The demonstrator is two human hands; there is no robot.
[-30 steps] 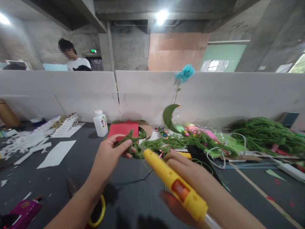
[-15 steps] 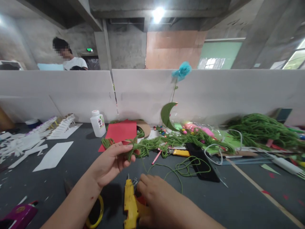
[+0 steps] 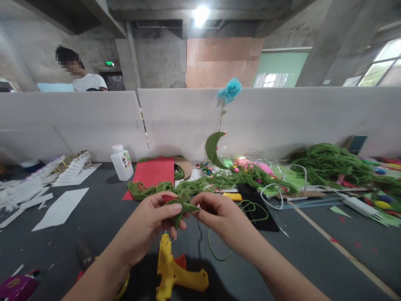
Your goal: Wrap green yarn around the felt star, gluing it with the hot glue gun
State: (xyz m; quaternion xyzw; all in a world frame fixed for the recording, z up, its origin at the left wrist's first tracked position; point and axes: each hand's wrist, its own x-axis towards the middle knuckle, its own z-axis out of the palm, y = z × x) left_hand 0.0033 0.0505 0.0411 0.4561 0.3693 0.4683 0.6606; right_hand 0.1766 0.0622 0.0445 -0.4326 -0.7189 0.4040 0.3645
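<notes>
My left hand [image 3: 156,219] is closed around a small pointed piece wrapped in green yarn [image 3: 182,207], star-like in shape, with a bit of red showing at its upper left. At the piece's right-hand point, my right hand [image 3: 219,211] pinches the green yarn with thumb and forefinger. A loose loop of that yarn [image 3: 216,251] hangs below the right hand towards the table. Under both hands, a yellow glue gun [image 3: 169,267] with an orange trigger lies on the dark table, apart from them.
Behind the hands lie red sheet [image 3: 155,172], green yarn skeins [image 3: 206,182] and a black phone-like slab [image 3: 266,223]. A white bottle [image 3: 121,163] stands left of them. Scissors [image 3: 84,253] lie by my left forearm. A green crescent [image 3: 214,149] leans at the partition; a person [image 3: 89,81] is beyond.
My right hand has left the glue gun and risen to the green piece, where it now pinches the yarn. My left hand keeps its hold. The view has shifted slightly right.
</notes>
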